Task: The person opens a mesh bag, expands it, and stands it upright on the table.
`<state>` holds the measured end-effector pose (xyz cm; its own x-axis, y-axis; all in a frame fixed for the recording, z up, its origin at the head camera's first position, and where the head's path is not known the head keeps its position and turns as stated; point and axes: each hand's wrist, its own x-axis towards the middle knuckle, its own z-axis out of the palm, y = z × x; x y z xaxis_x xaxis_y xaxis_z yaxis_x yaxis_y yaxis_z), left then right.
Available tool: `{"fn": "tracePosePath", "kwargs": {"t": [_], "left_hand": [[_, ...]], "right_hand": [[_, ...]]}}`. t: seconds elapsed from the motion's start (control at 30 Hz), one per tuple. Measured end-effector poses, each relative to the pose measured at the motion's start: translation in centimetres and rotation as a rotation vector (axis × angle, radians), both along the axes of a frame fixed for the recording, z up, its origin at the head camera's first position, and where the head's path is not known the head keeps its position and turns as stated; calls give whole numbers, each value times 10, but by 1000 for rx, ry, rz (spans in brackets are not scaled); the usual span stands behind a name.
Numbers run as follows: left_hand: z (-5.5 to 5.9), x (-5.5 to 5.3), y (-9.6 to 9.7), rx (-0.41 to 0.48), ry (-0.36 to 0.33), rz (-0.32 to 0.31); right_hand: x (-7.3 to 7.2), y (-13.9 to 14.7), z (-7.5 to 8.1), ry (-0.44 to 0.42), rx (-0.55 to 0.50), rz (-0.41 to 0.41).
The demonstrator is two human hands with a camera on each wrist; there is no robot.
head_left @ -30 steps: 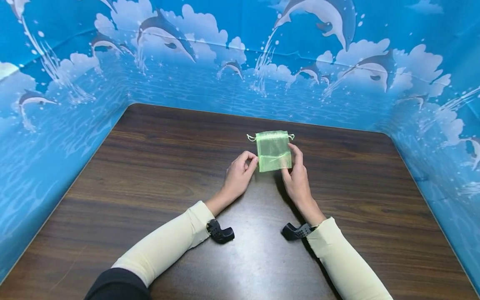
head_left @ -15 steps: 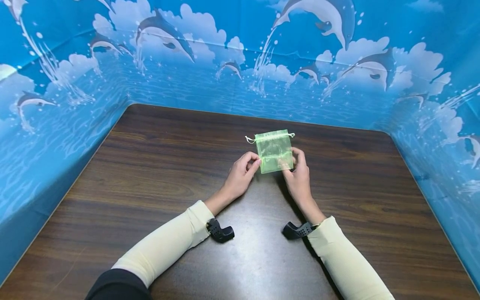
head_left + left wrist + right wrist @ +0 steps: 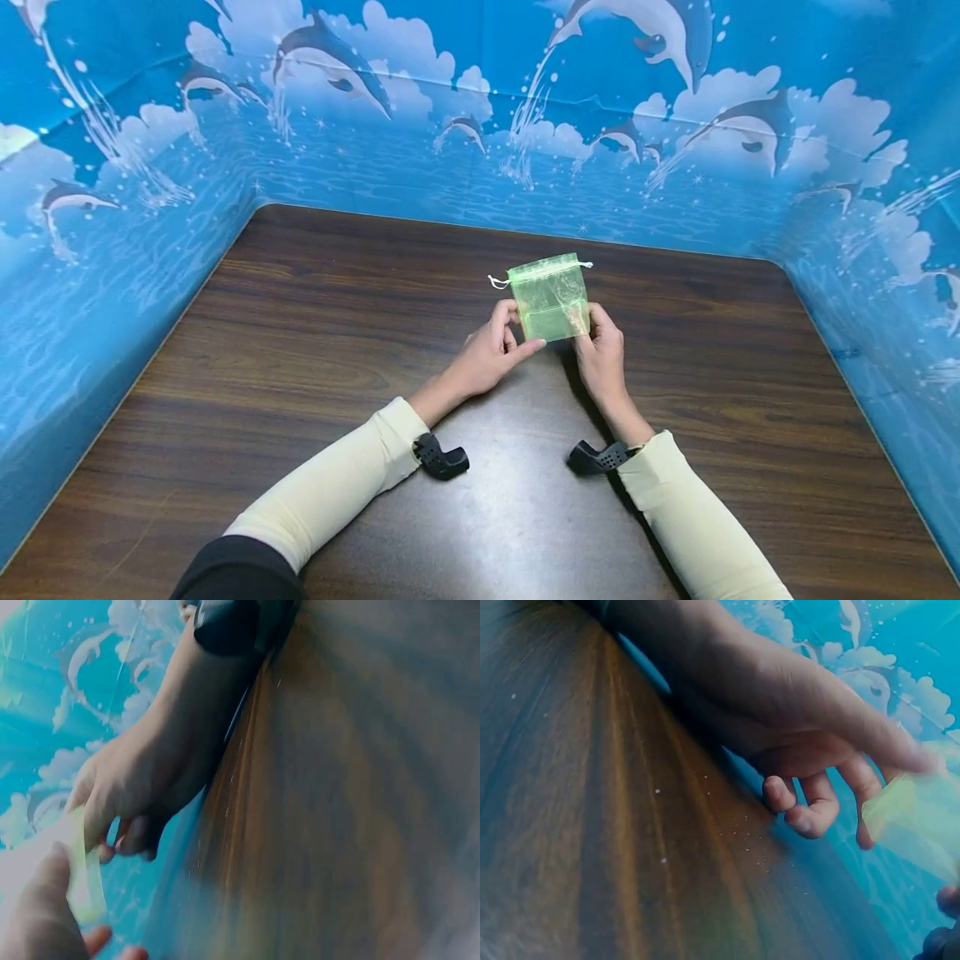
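A sheer green drawstring pouch (image 3: 551,292), tilted slightly, is held up between both hands over the table, its white cord loops sticking out at the two upper corners. My left hand (image 3: 487,354) pinches its lower left part, thumb stretched across the front at the bottom edge and index finger at the left side. At the lower right corner my right hand (image 3: 602,358) grips the pouch, and some of its fingers show through the mesh. In the right wrist view the left hand (image 3: 795,705) has its thumb on the pouch (image 3: 911,817) and its other fingers bent below.
A dark wood-grain table (image 3: 337,333) lies under both arms, with a bright glare near its front middle. Blue dolphin-print sheeting (image 3: 420,167) stands round the back and sides. A black wrist-worn device (image 3: 442,458) projects inward from the left wrist, another device (image 3: 596,458) from the right.
My left thumb has moved right onto the pouch's bottom edge. The pouch has tilted, its right side going up. My right fingers have slid lower along its right edge.
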<state>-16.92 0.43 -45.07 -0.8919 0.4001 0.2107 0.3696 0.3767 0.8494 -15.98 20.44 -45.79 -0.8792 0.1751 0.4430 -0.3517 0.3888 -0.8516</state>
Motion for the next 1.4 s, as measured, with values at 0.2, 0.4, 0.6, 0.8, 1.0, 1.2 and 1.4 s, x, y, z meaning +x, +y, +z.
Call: {"fn": "tracePosePath", "kwargs": {"t": [0.2,0.4,0.6,0.8,1.0,1.2,1.4], "left_hand": [[1,6,9,-142,83,137],[-1,10,13,-146,125,224],[-2,9,8,-170,133,180],[-2,4,7,-232,174,234],[-1,0,4,-314,319,291],[0,-4,0,-326,506,316],[-3,-3,-1,-236,525,270]], "right_hand": [[3,-4,2,90,100,57],[5,-4,2,166,260,44],[5,-5,0,146,310,-3],[3,-4,2,119,369,-51],[4,-4,2,176,490,-25],[3,-6,6,171,564,-54],[7,-9,5,-20,470,-19]]}}
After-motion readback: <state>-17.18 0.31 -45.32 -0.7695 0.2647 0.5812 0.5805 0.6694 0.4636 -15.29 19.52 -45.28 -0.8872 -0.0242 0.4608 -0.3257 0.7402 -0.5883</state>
